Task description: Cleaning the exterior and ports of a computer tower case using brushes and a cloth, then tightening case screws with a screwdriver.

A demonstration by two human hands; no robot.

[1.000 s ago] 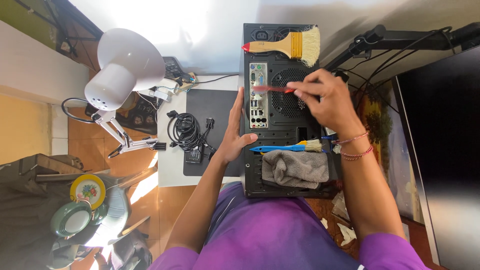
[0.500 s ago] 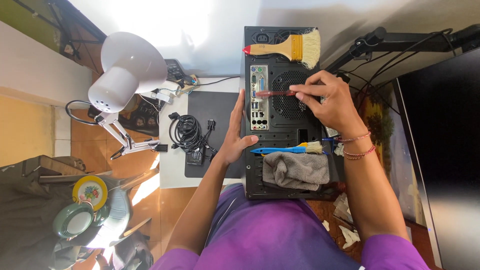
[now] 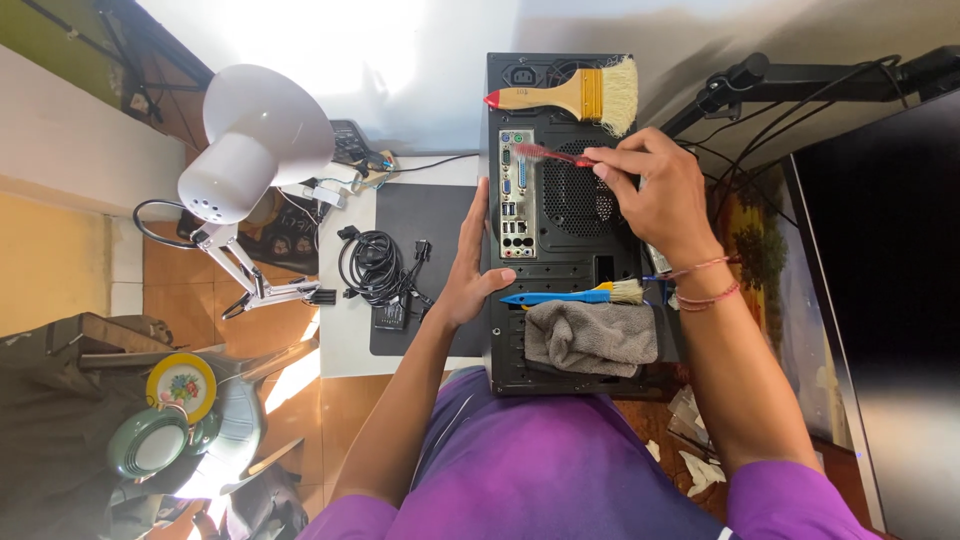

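**Red brush on the PC's back panel**

My right hand [image 3: 655,195] pinches a thin red brush [image 3: 545,154], its tip lying against the port plate of the black PC case [image 3: 560,240], which lies flat near the table's right edge. My left hand [image 3: 472,265] rests open, fingers straight, flat against the case's left side. On the case sit a wooden paintbrush [image 3: 570,92] at the far end, a blue brush [image 3: 570,296] and a grey cloth [image 3: 590,335] nearer me. Coiled cables [image 3: 375,270] lie on the dark mat [image 3: 415,225] just left.

Three brushes [image 3: 575,93], one computer case [image 3: 560,215], one grey cloth [image 3: 590,335], one lamp [image 3: 255,145], one cable bundle [image 3: 375,270].
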